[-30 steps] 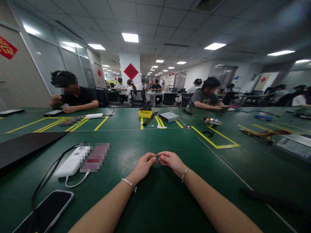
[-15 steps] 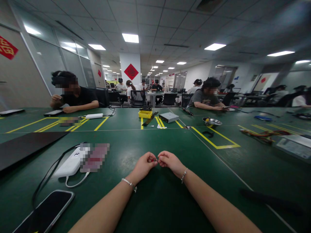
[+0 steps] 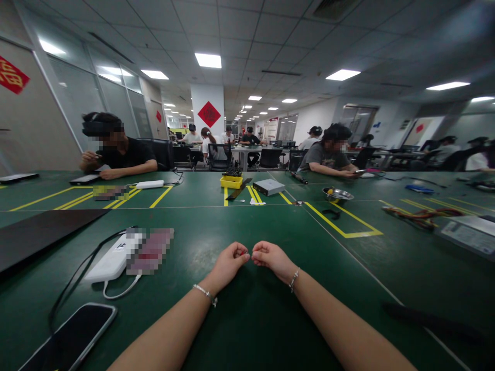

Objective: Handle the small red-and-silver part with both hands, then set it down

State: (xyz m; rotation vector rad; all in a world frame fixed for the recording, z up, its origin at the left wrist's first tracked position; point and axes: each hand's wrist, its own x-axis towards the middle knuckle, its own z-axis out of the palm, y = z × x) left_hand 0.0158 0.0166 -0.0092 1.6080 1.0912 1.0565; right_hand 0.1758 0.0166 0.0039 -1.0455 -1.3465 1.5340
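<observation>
Left hand pinches a red bit (mostly hidden) at fingertips.

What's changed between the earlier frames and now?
The left hand shifted its grip slightly, and a small red item now shows there, indistinct a second ago. No release is visible. The right hand, phone and yellow bin stayed about where they were.
</observation>
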